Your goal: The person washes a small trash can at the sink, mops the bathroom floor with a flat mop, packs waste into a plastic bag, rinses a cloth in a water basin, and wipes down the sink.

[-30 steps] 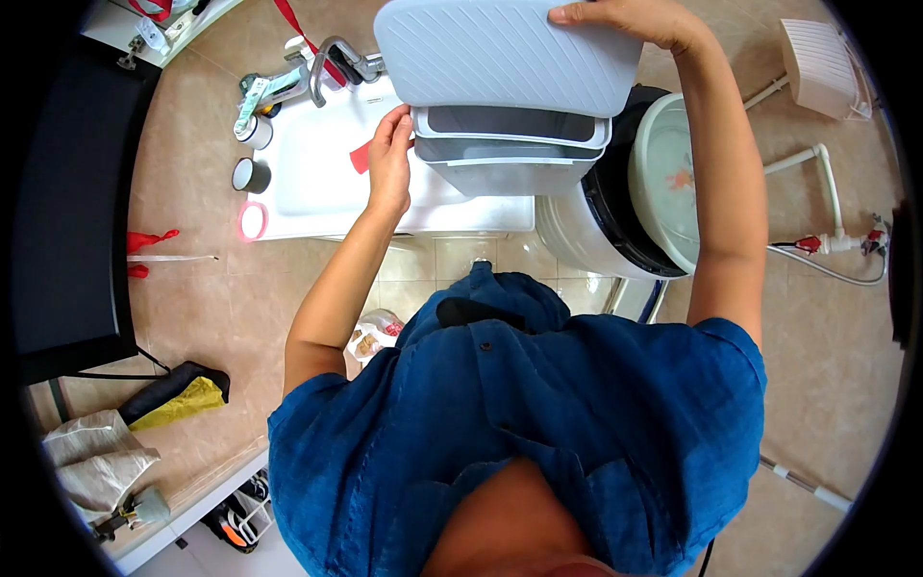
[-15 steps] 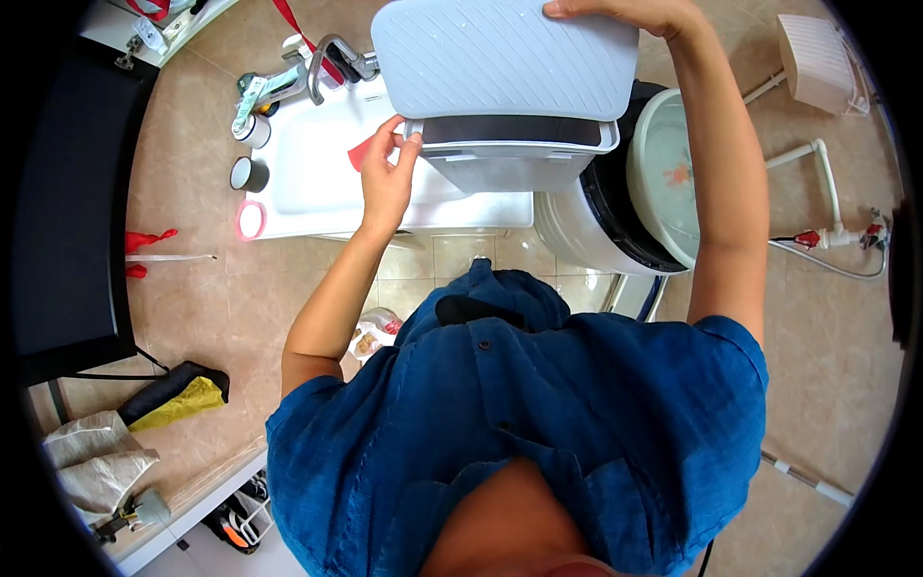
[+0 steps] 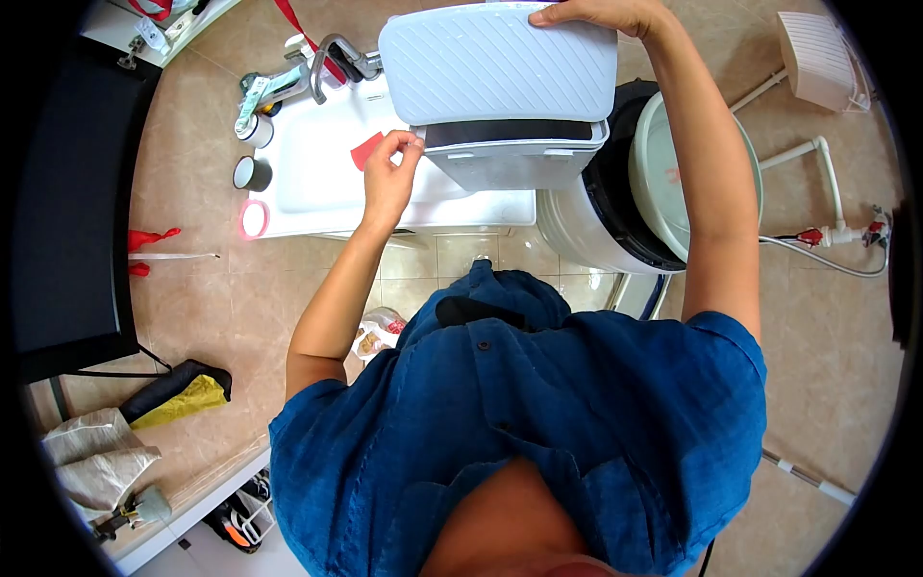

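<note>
A light grey plastic bin point(image 3: 519, 171) is held over the right part of the white sink, its ribbed lid point(image 3: 495, 67) raised and showing a dark gap beneath. My left hand point(image 3: 389, 178) pinches the bin's rim at its left corner, thumb and fingers closed. With fingers closed on the far right edge of the lid, my right hand point(image 3: 611, 13) holds it from above. A small red piece point(image 3: 365, 151), perhaps a cloth or sponge, lies in the sink beside my left fingers. The inside of the bin is hidden.
The white sink point(image 3: 308, 178) has a metal faucet point(image 3: 332, 62) behind it. Enamel mugs point(image 3: 252, 173) and a pink-rimmed round item point(image 3: 254, 219) line its left edge. At right, a pale green basin point(image 3: 663, 183) rests on a large drum point(image 3: 577, 226); pipes run along the tiled wall.
The lid and my right hand have shifted slightly left, and the bin's right end has moved left too. More of the red piece shows beside my left hand, which still grips the rim.
</note>
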`<state>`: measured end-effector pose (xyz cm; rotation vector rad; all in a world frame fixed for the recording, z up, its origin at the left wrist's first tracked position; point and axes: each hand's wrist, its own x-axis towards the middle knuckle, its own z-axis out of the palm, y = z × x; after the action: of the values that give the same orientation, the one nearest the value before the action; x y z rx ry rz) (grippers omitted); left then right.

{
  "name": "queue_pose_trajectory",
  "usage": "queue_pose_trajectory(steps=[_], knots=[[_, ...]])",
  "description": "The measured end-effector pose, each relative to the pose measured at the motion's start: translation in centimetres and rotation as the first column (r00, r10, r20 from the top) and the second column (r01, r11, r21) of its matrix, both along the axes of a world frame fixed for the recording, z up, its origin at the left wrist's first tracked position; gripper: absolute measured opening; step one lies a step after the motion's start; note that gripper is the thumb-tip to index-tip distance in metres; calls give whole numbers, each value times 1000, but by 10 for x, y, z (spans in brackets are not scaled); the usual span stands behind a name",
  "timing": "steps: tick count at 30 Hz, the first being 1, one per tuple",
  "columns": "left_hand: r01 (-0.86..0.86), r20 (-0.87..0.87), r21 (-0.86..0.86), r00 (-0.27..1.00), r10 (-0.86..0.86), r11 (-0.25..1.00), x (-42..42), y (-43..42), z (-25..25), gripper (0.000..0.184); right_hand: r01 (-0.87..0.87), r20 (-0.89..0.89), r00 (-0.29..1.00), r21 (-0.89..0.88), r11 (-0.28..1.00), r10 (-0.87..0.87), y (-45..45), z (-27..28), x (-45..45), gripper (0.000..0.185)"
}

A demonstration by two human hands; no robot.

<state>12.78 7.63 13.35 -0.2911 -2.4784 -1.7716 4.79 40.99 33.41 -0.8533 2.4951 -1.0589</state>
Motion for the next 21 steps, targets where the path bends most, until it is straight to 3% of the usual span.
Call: queue_pose_trajectory(steps=[4,7,16,19,21], knots=[[-5,-6,-65,1000,5,998,1,1,4,18,35,25,999,-11,999,-34,4,-6,-1,48],[6,-149,-169,988,-31,986,1,-1,1,17,40,47,998,-25,999,-38,6,-14,-6,49],[-26,-273,-272,961,-52,962,9,4,6,27,72,59,996,25,997,-73,10,-24,-5,50],[-62,-419,-418,898,-132,907,12,6,10,30,77,54,996,4,997,-77,13,-27,-7,49],[-29,-406,-460,896,-181,888,13,9,9,30,102,60,993,-6,995,-101,14,-32,-8,48]])
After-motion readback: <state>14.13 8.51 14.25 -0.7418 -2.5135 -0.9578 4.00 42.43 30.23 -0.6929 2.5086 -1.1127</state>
